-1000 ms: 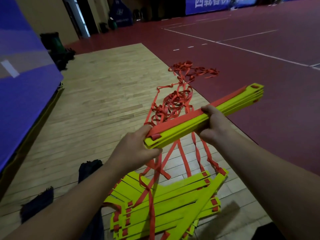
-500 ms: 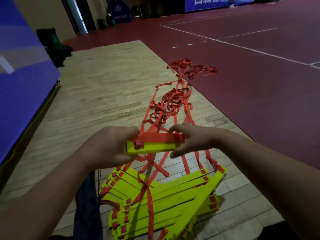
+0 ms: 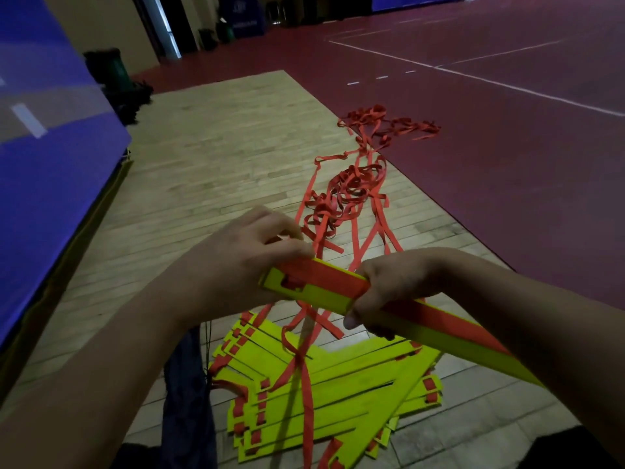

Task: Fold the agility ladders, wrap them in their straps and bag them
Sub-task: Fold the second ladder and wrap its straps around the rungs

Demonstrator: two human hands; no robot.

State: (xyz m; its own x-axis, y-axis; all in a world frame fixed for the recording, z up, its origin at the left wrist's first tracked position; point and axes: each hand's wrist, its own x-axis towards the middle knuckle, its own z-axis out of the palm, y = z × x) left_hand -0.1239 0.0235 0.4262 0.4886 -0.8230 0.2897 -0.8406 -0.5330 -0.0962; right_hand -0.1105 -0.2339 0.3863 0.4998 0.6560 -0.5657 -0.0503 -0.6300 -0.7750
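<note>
The dark red court floor, crossed by white lines, fills the right and far side of your view. To your left stands a blue padded wall panel, and between the two runs a strip of pale wooden flooring.

The loose red straps lie in tangles on the wood, with a farther tangle reaching the edge of the red floor. Some of them run up to the bundle you hold, and others hang from it across the fanned pile of yellow ladder rungs on the floor below your hands. A dark blue fabric bag lies just left of that pile; your left forearm covers its upper part.

You hold the stacked bundle of rungs tilted above the pile. Your left hand is curled round its far end, and your right hand is clamped round its middle, thumb underneath.

A green bin stands by the far wall. The writing on the blue banner at the back is too blurred to read.
</note>
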